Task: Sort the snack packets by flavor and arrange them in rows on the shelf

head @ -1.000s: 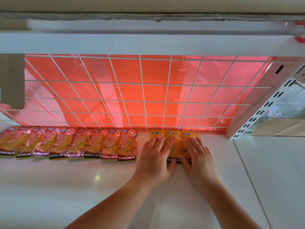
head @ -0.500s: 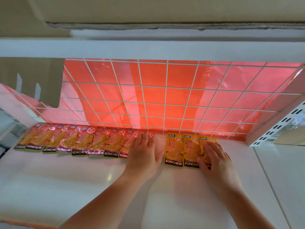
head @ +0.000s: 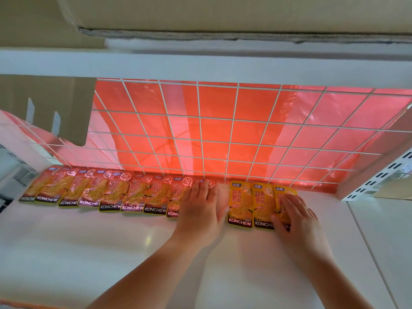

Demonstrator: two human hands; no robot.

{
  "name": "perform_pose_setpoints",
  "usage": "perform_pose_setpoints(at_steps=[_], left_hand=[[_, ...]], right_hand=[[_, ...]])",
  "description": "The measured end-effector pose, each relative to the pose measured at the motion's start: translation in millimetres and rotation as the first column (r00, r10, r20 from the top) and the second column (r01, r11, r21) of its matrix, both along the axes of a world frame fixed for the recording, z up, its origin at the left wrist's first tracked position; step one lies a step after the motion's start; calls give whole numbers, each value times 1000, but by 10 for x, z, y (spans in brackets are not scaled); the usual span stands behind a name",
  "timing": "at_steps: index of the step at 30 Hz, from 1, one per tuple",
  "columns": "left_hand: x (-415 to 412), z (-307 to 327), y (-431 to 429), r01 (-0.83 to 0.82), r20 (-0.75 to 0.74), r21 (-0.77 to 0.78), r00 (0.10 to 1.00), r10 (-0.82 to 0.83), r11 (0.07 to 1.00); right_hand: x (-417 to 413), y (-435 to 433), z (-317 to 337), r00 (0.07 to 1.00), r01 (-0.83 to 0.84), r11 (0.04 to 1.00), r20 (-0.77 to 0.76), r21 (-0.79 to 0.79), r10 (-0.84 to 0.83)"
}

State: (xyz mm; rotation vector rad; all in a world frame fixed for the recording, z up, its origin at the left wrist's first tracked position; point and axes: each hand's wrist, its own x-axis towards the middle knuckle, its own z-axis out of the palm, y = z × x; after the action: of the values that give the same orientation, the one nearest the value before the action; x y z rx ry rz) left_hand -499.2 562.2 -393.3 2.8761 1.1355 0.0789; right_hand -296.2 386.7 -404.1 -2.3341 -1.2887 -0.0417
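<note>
A person's left hand [head: 200, 208] lies flat on the right end of a row of red packets [head: 111, 192] at the back of the white shelf [head: 133, 253]. The right hand [head: 296, 217] presses the last of three yellow packets [head: 240, 204] alongside; both grips are released, fingers straight.

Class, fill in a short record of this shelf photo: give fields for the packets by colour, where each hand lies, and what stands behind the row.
Red packets: overlapping row along the back of the shelf, left part
Yellow packets: three, side by side, right of the red ones
Left hand: flat on the right end of the red row
Right hand: flat on the rightmost yellow packet
Behind: white wire grid, red plastic sheet beyond it
</note>
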Motion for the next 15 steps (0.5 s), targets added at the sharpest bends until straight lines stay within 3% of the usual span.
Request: perform_pose_setpoints(at_steps=[15], left_hand=[[-33, 27, -45, -1, 131, 18, 991, -1, 1000]], right_hand=[[-15, -5, 42, 1000, 11, 1000, -26, -26, -12]])
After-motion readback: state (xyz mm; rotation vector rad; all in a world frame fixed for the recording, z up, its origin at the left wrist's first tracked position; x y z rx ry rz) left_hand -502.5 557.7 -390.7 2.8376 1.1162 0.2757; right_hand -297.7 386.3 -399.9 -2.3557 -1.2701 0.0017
